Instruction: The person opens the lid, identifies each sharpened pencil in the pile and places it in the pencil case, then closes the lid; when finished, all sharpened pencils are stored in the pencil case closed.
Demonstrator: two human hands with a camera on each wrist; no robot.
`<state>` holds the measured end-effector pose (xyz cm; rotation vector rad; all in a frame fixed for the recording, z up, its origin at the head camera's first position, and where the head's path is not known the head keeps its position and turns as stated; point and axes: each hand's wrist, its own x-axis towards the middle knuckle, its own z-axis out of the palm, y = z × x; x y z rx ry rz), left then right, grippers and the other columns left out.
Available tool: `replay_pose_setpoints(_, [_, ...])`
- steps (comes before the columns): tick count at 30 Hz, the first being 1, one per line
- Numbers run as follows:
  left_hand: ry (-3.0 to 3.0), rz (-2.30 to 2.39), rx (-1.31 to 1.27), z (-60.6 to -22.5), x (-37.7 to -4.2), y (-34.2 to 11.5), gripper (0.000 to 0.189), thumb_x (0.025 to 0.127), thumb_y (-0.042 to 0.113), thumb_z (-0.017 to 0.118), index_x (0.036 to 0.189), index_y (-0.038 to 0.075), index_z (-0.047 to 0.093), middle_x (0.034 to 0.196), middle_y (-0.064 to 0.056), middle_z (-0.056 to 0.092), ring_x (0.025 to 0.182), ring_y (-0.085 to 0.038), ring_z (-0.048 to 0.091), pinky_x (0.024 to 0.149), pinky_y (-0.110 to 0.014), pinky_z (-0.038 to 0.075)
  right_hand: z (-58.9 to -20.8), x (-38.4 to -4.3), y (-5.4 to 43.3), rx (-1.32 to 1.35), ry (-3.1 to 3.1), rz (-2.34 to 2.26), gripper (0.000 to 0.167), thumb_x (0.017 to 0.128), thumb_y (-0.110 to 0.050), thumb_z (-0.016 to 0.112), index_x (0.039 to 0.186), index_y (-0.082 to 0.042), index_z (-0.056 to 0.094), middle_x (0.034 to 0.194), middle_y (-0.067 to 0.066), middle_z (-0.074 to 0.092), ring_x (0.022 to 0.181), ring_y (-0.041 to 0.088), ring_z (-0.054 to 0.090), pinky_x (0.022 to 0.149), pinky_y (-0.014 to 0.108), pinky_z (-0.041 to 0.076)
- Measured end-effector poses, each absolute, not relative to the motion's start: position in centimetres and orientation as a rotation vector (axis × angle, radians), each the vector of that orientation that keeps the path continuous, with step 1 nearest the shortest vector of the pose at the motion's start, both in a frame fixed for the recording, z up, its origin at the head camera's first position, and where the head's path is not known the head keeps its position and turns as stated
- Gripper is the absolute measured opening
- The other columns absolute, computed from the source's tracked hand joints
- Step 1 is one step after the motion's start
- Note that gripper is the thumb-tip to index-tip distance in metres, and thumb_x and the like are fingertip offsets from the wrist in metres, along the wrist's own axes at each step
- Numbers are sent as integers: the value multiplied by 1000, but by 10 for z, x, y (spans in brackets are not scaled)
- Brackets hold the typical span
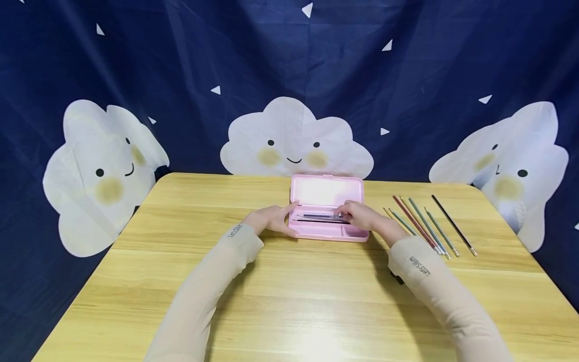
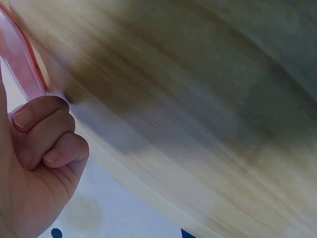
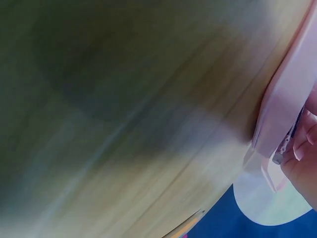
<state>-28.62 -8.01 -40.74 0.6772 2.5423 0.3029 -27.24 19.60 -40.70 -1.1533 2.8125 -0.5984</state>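
1. Pale sleeves (image 1: 194, 301) come nearest in the head view, reaching up the tabletop (image 1: 294, 291), with a broad stretch of wood between them.
2. Ahead of them, the pink pencil case (image 1: 318, 232) lies open near the tabletop's far edge; its raised lid (image 1: 326, 191) stands towards that edge, and several pencils (image 1: 316, 218) lie lengthwise inside.
3. At the case's left end, the left hand (image 1: 273, 219) spreads thumb and forefinger apart and grips the end between them. Wood runs on from there to the left edge.
4. Over the case's right half, the right hand (image 1: 362, 216) bends down, fingers curled.
5. Right of the case, loose pencils (image 1: 413, 221) fan out slantwise; the right forearm crosses just beside them and partly hides some. One black pencil (image 1: 454, 225) is farthest out, towards the right edge. A dark blue curtain (image 1: 253, 50) with clouds hangs behind the tabletop.
6. In the left wrist view, three fingers of that hand fold towards the palm by the case's corner; the tabletop edge curves close below.
7. In the right wrist view, fingertips pinch a dark pencil (image 3: 285, 148) near its eraser end, inside the case wall. An orange pencil tip shows low down, by the tabletop edge.
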Motion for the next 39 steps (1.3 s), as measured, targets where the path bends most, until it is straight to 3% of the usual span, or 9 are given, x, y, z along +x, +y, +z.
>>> replay_pose_setpoints(17, [2535, 315, 681, -408, -285, -79, 107, 70, 63, 64, 148, 27, 0, 142, -19, 34, 127, -28, 38, 103, -38, 32, -411, -275, 186, -1113, 2812, -512, 30, 78, 13, 51, 96, -3, 69, 72, 2, 52, 69, 14, 49, 71, 32, 46])
replay_pose_setpoints(23, [2541, 296, 678, -407, -286, -79, 108, 69, 65, 63, 147, 28, -1, 142, -20, 34, 127, -28, 38, 103, -39, 33, -413, -274, 187, -1147, 2796, -591, 28, 80, 13, 51, 95, 0, 69, 74, 6, 55, 72, 17, 52, 74, 34, 47])
replay_pose_setpoints(39, [2535, 300, 675, -405, -285, -80, 108, 70, 65, 63, 147, 28, -1, 143, -20, 32, 129, -28, 37, 104, -39, 31, -411, -267, 204, -1059, 2776, -891, 19, 81, 11, 57, 97, 8, 65, 77, 12, 58, 70, 17, 47, 65, 28, 42])
